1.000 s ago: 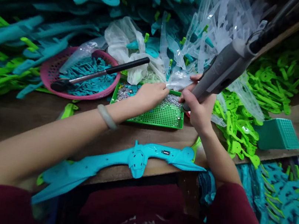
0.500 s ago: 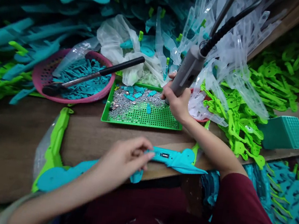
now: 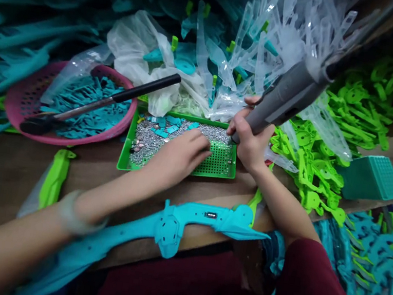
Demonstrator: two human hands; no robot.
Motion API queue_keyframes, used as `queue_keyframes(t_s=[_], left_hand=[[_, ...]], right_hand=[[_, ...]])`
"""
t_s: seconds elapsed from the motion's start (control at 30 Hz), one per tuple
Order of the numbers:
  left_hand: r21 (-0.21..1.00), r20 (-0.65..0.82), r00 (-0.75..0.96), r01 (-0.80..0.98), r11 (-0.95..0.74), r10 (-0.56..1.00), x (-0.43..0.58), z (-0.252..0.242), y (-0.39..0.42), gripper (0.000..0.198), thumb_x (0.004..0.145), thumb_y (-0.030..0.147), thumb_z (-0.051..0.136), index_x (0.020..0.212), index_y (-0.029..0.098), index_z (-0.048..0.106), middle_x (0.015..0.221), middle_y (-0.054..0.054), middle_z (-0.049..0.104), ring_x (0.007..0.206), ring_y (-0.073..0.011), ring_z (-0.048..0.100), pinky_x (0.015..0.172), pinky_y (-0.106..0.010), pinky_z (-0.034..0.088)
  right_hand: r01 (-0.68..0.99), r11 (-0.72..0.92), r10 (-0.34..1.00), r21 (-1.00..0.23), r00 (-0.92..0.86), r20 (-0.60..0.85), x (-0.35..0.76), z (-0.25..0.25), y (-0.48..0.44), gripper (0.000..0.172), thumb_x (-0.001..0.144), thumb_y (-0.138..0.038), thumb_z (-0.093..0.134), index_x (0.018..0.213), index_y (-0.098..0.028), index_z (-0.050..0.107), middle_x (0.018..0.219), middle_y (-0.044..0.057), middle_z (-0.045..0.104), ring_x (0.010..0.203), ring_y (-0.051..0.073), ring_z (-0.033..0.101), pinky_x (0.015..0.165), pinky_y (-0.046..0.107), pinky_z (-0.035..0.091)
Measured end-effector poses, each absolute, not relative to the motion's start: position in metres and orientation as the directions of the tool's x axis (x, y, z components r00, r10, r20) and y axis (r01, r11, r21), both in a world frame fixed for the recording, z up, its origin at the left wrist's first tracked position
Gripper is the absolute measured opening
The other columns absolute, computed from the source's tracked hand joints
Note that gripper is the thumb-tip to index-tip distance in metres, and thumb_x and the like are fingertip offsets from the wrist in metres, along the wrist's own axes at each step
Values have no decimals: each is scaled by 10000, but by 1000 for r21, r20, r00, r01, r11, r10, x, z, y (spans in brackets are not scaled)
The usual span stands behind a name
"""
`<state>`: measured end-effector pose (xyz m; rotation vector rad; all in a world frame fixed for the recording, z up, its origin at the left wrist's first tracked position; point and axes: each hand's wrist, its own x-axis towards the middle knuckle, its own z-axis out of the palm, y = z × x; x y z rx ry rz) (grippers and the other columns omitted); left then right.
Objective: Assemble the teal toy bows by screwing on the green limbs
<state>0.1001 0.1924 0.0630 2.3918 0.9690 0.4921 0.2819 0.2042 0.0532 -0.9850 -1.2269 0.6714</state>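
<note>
The left hand's (image 3: 180,157) fingers (image 3: 201,150) are bent downward, tips resting among the small metal screws (image 3: 153,140) heaped in the green tray (image 3: 214,176); whether they pinch one cannot be told. At about two o'clock from them, the right hand (image 3: 251,143) is wrapped tight around the barrel of a grey power screwdriver (image 3: 285,94), which slants up toward one o'clock, its lower end at the tray's far right corner. At six o'clock from the tray, a long cyan plastic part (image 3: 193,216) lies flat along the table's near edge, untouched by either hand. At nine o'clock sits a pink basket (image 3: 14,95) of cyan pieces with a hammer (image 3: 107,99) laid across it. Clear plastic parts (image 3: 291,33) pile up at twelve o'clock, and bright green parts (image 3: 328,152) at three o'clock.
</note>
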Motion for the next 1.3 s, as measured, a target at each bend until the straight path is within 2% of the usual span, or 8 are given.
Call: queue_keyframes(t_s=[0.13,0.33,0.53,0.67,0.77,1.0,1.13,1.3], left_hand=[[828,-66,592,482,-287,804,67,81,151,294,970,452,498,880,214,644,817,-20,675,744,-173,617,646,-283,503],[855,-214,572,502,-131,792,48,70,113,288,949,458,524,869,225,672,781,-15,681,675,-160,633,564,-255,513],[927,-322,642,362,95,696,54,65,99,225,934,408,553,908,217,668,699,5,665,566,-135,635,476,-223,532],[955,-223,682,295,17,696,52,65,87,181,934,326,568,954,228,718,862,-24,719,706,-144,705,584,-221,588],[937,-161,628,339,-81,762,53,68,84,190,953,310,543,931,218,708,784,-7,691,659,-122,675,575,-206,564],[957,-256,638,271,99,726,65,74,89,184,899,327,602,904,217,749,964,-51,705,819,-159,725,671,-233,615],[943,-241,576,328,49,781,80,72,83,197,904,332,582,921,194,723,826,-11,650,699,-138,723,627,-220,604],[910,-268,535,414,28,801,97,67,74,159,838,280,591,731,184,657,815,-3,609,679,-137,717,608,-228,596]], right_hand=[[157,356,912,-921,155,379,280,36,208,484,836,-638,595,1119,-271,455,667,-71,530,566,123,543,602,322,499],[209,361,908,-909,142,393,276,25,214,483,835,-635,602,1118,-279,438,730,-52,557,665,139,564,663,325,519],[148,332,920,-932,169,354,271,24,212,439,807,-573,682,1052,-279,466,736,-54,573,664,140,566,685,336,535],[150,344,910,-927,191,368,272,20,211,400,833,-555,669,1039,-273,473,737,-49,566,673,136,558,678,326,530],[201,379,893,-903,176,414,272,18,212,367,863,-546,631,1043,-273,465,740,-47,553,667,138,550,668,328,526],[281,375,888,-883,164,429,273,15,217,365,855,-537,639,1057,-271,492,773,-34,563,706,159,579,746,362,558],[318,372,888,-872,154,434,271,5,222,393,888,-525,604,1161,-274,473,787,-41,550,721,146,599,753,335,561],[313,383,889,-869,132,439,267,0,225,415,939,-491,540,1261,-273,395,836,-42,533,731,122,611,710,289,557]])
